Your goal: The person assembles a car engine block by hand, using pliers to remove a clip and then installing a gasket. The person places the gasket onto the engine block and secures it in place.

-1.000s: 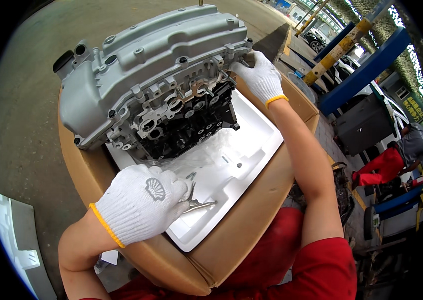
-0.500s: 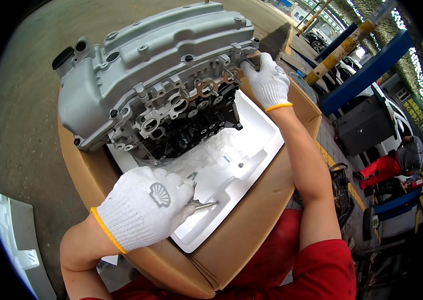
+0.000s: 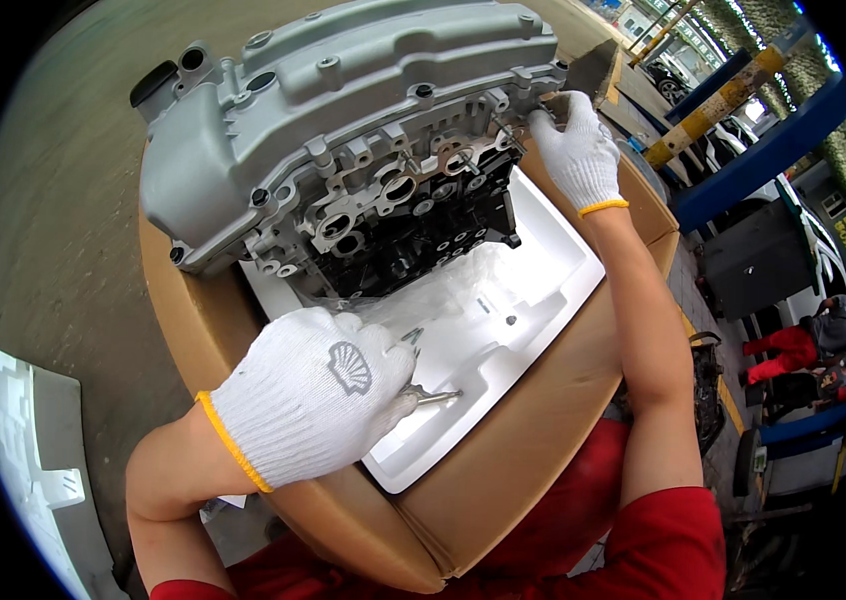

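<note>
A grey-topped engine (image 3: 363, 70) with a black block stands in an open cardboard box. My right hand (image 3: 575, 148), in a white knitted glove, is at the engine's right end, thumb and fingers closed round a small metal stud (image 3: 545, 108); the fingertips partly hide it. Similar studs (image 3: 509, 133) stick out of the engine's side nearby. My left hand (image 3: 328, 385), gloved too, is closed in a fist over the near side of the box. Several loose metal studs (image 3: 439, 397) poke out of that fist; the fingers hide the rest.
White foam packing (image 3: 558, 265) and crumpled clear plastic (image 3: 443, 285) lie inside the cardboard box (image 3: 533, 385). A pale panel (image 3: 38, 440) is on the floor at left. At right are a blue lift post (image 3: 773, 150), a dark cabinet (image 3: 758, 258) and a person in red trousers (image 3: 783, 352).
Engine, box and both hands appear shifted right and slightly up in the view. My right hand remains at the engine's end, and my left fist still holds the loose studs.
</note>
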### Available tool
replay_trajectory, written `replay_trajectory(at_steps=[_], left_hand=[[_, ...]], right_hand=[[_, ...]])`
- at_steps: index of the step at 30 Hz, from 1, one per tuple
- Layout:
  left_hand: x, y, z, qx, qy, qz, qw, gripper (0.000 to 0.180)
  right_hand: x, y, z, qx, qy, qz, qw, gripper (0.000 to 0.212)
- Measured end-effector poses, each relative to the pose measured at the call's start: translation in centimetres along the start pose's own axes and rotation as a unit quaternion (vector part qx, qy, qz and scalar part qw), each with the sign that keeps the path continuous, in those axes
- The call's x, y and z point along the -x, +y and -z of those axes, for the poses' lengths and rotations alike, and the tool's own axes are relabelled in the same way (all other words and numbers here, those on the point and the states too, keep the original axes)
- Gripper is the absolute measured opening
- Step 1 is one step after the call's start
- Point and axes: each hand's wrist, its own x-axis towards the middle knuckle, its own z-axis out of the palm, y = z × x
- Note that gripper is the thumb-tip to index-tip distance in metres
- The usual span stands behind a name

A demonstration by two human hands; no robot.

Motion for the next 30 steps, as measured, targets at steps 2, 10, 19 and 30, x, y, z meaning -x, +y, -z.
replay_trajectory(at_steps=[2, 10, 19, 30], left_hand=[[0.2, -0.1, -0.3, -0.008, 0.039, -0.023, 0.999, 0.028], [0.3, 0.0, 0.2, -0.030, -0.018, 0.040, 0.999, 0.034], [-0.5, -0.1, -0.2, -0.127, -0.082, 0.149, 0.977, 0.040], [-3.6, -3.0, 0.4, 0.069, -0.121, 0.401, 0.906, 0.043]], right_hand=[[-0.2, 0.2, -0.2, -0.009, 0.001, 0.001, 1.000, 0.047], [0.1, 1.2, -0.2, -0.011, -0.013, 0.019, 1.000, 0.049], [0.2, 2.1, -0.3, -0.019, -0.006, 0.064, 0.998, 0.052], [-2.4, 4.9, 0.2, -0.094, -0.069, 0.134, 0.984, 0.047]])
